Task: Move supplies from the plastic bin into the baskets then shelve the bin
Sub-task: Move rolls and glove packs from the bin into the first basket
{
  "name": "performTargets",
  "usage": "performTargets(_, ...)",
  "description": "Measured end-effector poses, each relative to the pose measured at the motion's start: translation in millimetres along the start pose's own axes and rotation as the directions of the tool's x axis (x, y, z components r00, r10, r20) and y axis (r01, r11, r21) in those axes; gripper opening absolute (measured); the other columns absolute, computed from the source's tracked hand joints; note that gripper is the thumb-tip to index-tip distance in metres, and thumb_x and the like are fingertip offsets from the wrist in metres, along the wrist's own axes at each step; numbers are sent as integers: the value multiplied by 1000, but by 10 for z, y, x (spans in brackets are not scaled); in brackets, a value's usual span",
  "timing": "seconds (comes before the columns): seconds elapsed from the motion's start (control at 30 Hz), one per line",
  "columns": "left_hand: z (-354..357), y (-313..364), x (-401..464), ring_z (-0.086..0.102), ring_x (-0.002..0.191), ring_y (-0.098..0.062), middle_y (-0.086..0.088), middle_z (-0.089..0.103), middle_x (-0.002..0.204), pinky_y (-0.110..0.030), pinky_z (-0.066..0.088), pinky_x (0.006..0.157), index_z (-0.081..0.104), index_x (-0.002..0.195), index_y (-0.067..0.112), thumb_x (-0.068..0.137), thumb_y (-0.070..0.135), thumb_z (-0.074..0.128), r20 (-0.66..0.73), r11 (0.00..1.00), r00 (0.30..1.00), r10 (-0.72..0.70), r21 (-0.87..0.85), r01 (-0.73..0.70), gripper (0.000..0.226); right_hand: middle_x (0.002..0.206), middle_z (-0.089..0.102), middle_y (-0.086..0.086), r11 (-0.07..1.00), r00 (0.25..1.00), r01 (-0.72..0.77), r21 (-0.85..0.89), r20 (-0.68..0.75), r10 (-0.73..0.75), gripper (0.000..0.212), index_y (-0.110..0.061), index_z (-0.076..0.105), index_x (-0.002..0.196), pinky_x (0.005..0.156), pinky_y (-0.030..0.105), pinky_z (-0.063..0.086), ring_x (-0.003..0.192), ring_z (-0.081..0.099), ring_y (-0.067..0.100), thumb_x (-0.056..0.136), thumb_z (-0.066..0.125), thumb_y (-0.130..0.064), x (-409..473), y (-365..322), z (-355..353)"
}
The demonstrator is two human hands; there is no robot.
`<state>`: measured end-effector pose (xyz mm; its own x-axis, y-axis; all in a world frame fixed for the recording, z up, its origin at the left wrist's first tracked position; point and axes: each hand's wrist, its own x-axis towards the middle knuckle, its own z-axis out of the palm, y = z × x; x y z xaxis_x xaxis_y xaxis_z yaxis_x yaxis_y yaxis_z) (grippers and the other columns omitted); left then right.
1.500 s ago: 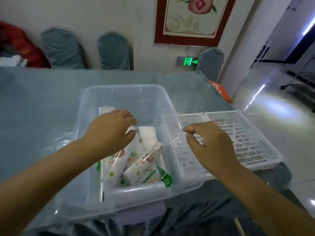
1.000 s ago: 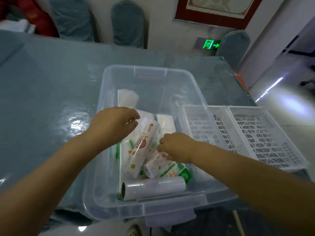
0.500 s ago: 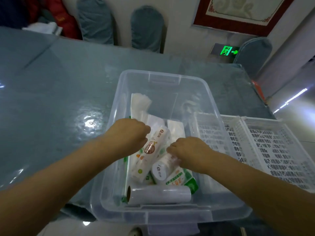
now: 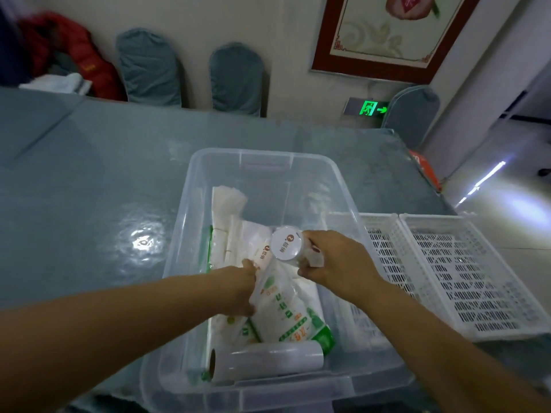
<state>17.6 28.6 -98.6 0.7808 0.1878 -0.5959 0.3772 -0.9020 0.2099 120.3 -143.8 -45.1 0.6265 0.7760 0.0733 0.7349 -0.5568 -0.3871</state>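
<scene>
Head view showed a glossy film roll (image 4: 267, 363) lying nearest in the clear plastic bin (image 4: 265, 162). My left hand (image 4: 241, 289) gripped a crinkly printed pack (image 4: 286, 305); my right hand (image 4: 337, 263) clasped a round-capped roll (image 4: 286, 243). Beyond, right, stood slotted white baskets (image 4: 465, 269) on the grey table (image 4: 89, 180).

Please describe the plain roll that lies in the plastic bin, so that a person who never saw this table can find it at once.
Find the clear plastic bin on the grey-blue table, left of the white baskets. The plain roll lies crosswise against the bin's near wall. Unlike the printed green and white packs behind it, it bears no print and shows a brown cardboard core at its left end.
</scene>
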Motion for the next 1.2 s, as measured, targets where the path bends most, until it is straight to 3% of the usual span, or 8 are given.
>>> performTargets(0.17, -121, 35, -113, 58, 89, -22, -6, 56, 108, -30, 47, 66, 44, 120, 10, 69, 33, 72, -288, 966, 957, 44, 256, 33, 62, 93, 65, -11, 991, 991, -39, 130, -122, 55, 40, -36, 56, 98, 65, 26, 42, 80, 54, 7, 64, 75, -46, -1, 9, -93)
performTargets(0.3, -257, 139, -248, 47, 91, -19, -4, 48, 104, -30, 39, 58, 55, 104, 11, 71, 29, 62, -488, 890, 853, 186, 451, 64, 38, 92, 62, -13, 986, 971, -14, 166, -234, 54, 44, -34, 56, 102, 63, 21, 40, 80, 55, 7, 64, 72, -49, 55, 49, -233)
performTargets(0.47, -540, 262, -375, 41, 78, -14, 2, 50, 100, -25, 32, 52, 48, 104, 20, 71, 34, 58, -668, 919, 726, 163, 371, 135, 38, 100, 60, -7, 938, 900, 88, 336, -430, 69, 47, -27, 54, 107, 72, 23, 48, 84, 58, 8, 68, 68, -47, 213, 148, -561)
performTargets(0.63, -1072, 750, -324, 47, 65, -16, 0, 62, 89, -23, 26, 44, 47, 106, 22, 70, 33, 62, -824, 971, 556, 113, 210, 112, 41, 102, 60, -6, 673, 873, 228, 704, -453, 178, 31, -35, 49, 101, 64, 11, 50, 84, 63, -4, 78, 69, -34, 352, 553, -1027)
performTargets(0.77, -1316, 1447, -68, 41, 68, -12, 2, 63, 93, -24, 24, 47, 49, 110, 26, 68, 35, 68, -869, 987, 482, 113, 154, 46, 46, 107, 60, 8, 642, 865, 232, 731, -457, 207, 29, -22, 52, 105, 65, 10, 50, 86, 64, 4, 82, 66, -32, 347, 1213, -1322)
performTargets(0.9, -1385, 2162, 502, 52, 81, -16, 5, 63, 91, -29, 42, 58, 51, 105, 29, 66, 35, 67, -782, 985, 601, 165, 166, -56, 42, 106, 59, 10, 713, 850, 148, 685, -457, 263, 33, -23, 54, 105, 66, 11, 50, 85, 61, 8, 79, 68, -38, 289, 2081, -1485)
performTargets(1.07, -1238, 2770, 1454, 52, 97, -25, -4, 65, 98, -32, 41, 73, 55, 101, 20, 70, 26, 64, -514, 955, 840, 173, 296, -16, 33, 108, 59, 12, 746, 885, -42, 665, -322, 336, 38, -25, 57, 108, 81, 38, 55, 94, 61, 22, 76, 69, -41, 230, 2989, -1462)
performTargets(1.2, -959, 2862, 2067, 50, 106, -28, -8, 55, 114, -37, 40, 82, 52, 109, 20, 70, 24, 68, -424, 940, 896, 134, 341, 22, 43, 108, 60, 8, 685, 907, -140, 715, -186, 379, 39, -28, 59, 109, 83, 39, 55, 92, 63, 18, 74, 71, -40, 182, 3435, -1276)
